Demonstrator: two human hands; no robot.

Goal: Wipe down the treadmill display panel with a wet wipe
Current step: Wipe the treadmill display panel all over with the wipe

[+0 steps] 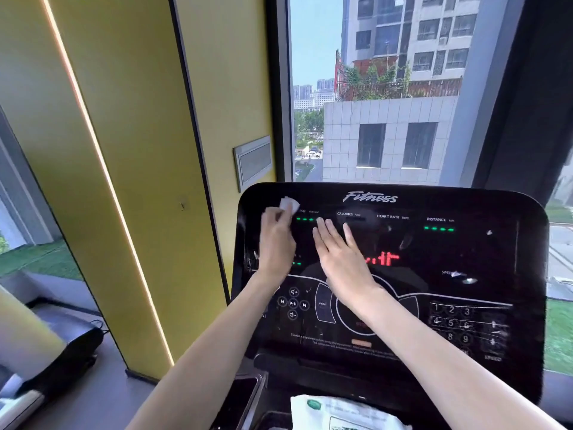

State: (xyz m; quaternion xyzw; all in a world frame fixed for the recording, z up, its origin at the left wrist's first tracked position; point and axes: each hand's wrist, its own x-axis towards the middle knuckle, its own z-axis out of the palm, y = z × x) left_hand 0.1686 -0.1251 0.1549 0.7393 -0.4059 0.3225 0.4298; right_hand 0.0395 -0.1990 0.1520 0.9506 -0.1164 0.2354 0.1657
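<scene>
Left-hand grip pinches the wipe at the panel's upper left corner.

Folded around the white wet wipe (288, 204), the left hand (276, 243) presses it on the treadmill display panel (465, 252); the right hand (341, 259) lies flat, fingers spread, holding nothing. Best to sweep rightward in overlapping rows, pressing lightly over the keypad (452, 324). A wipe packet (341, 411) sits below.

both bare forearms reach forward and up, side by side. the left hand (277, 243) is curled, fingers closed in a pinch above its knuckles — back of the hand facing the camera. the right hand (339, 252) lies flat, palm down, fingers straight and slightly spread — just beside the left.
</scene>
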